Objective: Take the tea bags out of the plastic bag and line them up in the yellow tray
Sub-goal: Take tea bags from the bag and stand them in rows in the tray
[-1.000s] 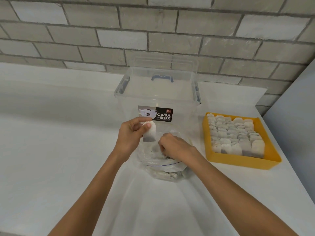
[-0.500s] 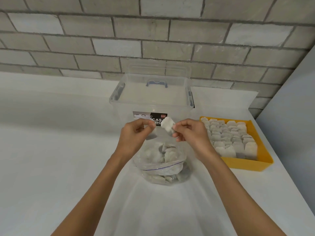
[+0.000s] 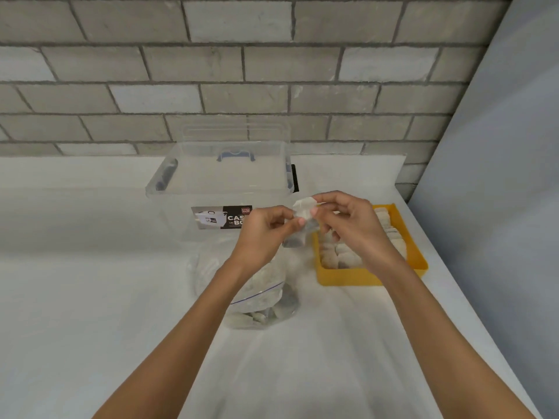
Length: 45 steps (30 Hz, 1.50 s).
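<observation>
A clear zip plastic bag (image 3: 260, 300) with several tea bags inside lies on the white counter under my left forearm. My left hand (image 3: 263, 234) pinches a tea bag (image 3: 298, 237) that hangs below its fingertips. My right hand (image 3: 348, 222) pinches another white tea bag (image 3: 304, 205) right next to it, so both hands meet above the gap between bag and tray. The yellow tray (image 3: 372, 275) sits to the right, holding several rows of tea bags (image 3: 338, 255), partly hidden by my right hand.
A clear lidded storage box (image 3: 223, 189) with a black label stands behind the plastic bag against the brick wall (image 3: 242, 71). A grey panel (image 3: 499, 176) rises on the right beyond the tray. The white counter (image 3: 90, 297) stretches left and toward me.
My right hand came out of the plastic bag with a tea bag and rose. Both hands have shifted right toward the tray and now meet with their tea bags.
</observation>
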Each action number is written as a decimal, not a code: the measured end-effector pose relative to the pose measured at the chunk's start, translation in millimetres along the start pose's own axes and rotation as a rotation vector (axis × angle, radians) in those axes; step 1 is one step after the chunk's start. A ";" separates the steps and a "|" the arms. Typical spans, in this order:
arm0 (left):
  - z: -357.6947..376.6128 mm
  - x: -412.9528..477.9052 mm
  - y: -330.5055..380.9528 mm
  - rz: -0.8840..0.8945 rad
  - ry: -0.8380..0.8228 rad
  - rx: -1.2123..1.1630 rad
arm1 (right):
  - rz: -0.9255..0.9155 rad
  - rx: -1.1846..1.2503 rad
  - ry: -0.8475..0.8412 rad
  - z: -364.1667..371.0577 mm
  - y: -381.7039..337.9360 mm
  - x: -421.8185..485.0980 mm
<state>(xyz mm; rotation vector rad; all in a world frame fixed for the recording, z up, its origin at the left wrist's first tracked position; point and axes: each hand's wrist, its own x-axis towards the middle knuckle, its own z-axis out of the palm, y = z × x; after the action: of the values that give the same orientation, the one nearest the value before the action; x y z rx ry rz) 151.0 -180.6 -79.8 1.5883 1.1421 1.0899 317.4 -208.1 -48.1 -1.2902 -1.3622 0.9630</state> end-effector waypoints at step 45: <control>112.8 32.0 18.6 -0.046 -0.151 0.026 | 0.137 -0.270 -0.069 -122.8 40.4 11.2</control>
<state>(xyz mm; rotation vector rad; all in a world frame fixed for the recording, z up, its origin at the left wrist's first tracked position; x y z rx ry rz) 269.3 -170.8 -83.6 1.6274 1.0893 0.9123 446.3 -202.0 -61.8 -1.5826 -1.5112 0.9456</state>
